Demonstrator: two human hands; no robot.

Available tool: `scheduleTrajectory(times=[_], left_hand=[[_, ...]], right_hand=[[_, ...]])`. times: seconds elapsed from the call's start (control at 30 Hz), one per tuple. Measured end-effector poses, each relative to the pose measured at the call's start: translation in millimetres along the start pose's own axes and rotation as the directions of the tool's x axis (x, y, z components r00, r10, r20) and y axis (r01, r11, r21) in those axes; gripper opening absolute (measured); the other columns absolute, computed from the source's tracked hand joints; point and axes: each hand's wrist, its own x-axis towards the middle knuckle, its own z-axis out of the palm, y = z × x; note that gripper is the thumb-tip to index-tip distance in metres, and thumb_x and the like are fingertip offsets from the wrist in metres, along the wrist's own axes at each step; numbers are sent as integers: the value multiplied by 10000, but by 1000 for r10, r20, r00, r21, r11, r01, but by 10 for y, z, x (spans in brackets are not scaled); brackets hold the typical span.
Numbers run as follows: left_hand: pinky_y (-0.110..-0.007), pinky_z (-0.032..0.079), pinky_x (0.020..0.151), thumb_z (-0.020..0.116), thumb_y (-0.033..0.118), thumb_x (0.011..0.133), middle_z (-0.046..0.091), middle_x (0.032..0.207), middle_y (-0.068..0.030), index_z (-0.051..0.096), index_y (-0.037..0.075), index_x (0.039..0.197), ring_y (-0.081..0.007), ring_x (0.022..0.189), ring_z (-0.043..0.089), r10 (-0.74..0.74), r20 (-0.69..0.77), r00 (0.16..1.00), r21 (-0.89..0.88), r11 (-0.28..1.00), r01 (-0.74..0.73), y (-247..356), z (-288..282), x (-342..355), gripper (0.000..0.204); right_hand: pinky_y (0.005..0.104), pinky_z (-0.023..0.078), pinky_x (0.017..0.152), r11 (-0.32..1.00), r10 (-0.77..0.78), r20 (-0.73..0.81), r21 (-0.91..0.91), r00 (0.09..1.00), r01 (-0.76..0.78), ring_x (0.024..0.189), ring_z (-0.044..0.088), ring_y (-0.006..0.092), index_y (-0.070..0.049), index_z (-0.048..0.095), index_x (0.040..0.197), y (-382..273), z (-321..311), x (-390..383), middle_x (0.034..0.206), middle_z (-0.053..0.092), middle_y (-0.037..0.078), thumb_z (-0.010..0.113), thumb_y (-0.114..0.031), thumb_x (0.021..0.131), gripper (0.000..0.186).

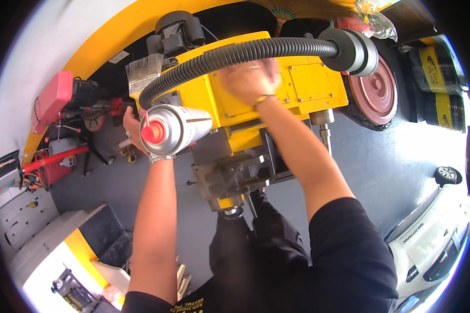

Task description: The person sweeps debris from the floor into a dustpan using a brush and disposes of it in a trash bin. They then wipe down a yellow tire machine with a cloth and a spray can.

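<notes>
My left hand (pixel 133 129) is at the left end of a yellow machine (pixel 235 107), closed around the handle of a flat paintbrush (pixel 144 73) whose grey bristles point up and away. A silver spray can (pixel 185 125) with a red nozzle stands between that hand and the machine, hiding most of the palm. I cannot tell what supports the can. My right hand (pixel 250 81) is over the machine's yellow cover plates, under the black ribbed hose (pixel 245 50); motion smears its fingers, and no held thing can be made out.
A black motor (pixel 180 34) sits behind the machine, and a dark vise-like block (pixel 227 177) juts toward me. The hose ends in a black round head (pixel 350 51). Red equipment (pixel 55 101) stands left, a reddish round lid (pixel 373 91) right, a white car (pixel 428 240) at lower right.
</notes>
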Motion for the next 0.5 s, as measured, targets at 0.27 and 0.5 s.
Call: scheduleTrajectory(times=[0.27,0.5], left_hand=[[-489,367,1023,535,288,983,549,1300,-152,483,45,1322,-321,1203,539,-27,-18,999,-145,989,24,-233,104,28,420],[-446,487,946,705,210,860,595,1253,-154,540,32,1265,-323,1105,613,3,-88,996,-1,1000,-3,-237,-118,87,473]], right_hand=[[393,415,1056,993,-45,20,-107,999,47,1272,530,203,-109,646,1181,885,-345,-117,1318,613,69,463,-264,938,341],[398,348,1126,930,-359,-115,45,926,366,1291,509,237,-97,626,1253,-175,-51,235,1368,580,60,512,-296,911,411]])
